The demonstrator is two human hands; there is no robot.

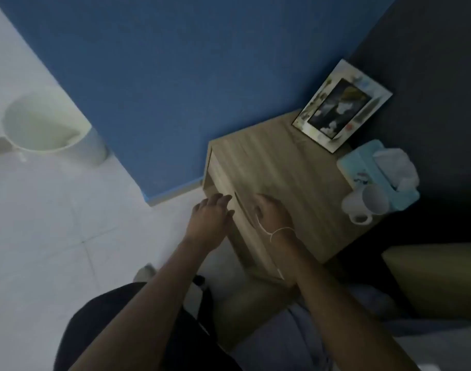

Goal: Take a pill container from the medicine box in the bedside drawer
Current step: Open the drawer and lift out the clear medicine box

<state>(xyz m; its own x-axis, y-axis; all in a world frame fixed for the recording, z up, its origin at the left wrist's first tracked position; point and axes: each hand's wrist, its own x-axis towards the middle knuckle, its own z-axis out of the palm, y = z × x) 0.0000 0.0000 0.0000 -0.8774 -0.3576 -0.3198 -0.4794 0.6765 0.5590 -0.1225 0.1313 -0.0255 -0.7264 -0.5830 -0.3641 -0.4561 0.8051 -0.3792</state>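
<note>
A light wooden bedside cabinet (282,167) stands against the blue wall, seen from above. Its drawer front (221,175) faces left and looks closed; no medicine box or pill container shows. My left hand (209,220) hovers at the cabinet's front top edge with fingers spread, holding nothing. My right hand (271,212) rests on the cabinet top near that edge, fingers curled over it, a thin white string around the wrist. The picture is dim and slightly blurred.
On the cabinet top stand a framed picture (341,105), a teal tissue box (376,170) and a white mug (362,204). A pale bin (49,127) sits on the tiled floor at left. Bedding lies lower right.
</note>
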